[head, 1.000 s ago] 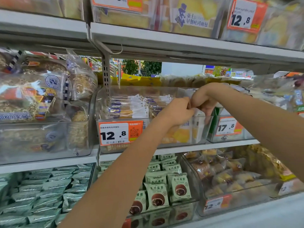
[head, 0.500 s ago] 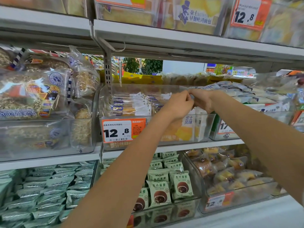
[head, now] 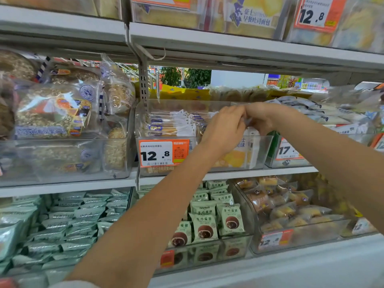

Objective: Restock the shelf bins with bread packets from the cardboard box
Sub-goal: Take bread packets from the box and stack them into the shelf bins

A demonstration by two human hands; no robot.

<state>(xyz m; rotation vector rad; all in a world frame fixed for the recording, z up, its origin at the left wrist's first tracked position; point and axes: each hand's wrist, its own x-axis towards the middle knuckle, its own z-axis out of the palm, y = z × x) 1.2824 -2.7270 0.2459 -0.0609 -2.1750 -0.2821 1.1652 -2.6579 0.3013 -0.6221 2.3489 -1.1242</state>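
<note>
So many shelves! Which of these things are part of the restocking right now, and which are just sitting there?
In the job:
- left hand and right hand, meeting over the bin; what they pinch is unclear
- clear plastic middle-shelf bin with the orange 12.8 price tag
- sliced bread packets inside it

Just sitting:
- seeded loaves in clear bags
- green snack packets

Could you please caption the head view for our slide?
Both hands, left and right, meet over a clear shelf bin of bread packets.
</note>
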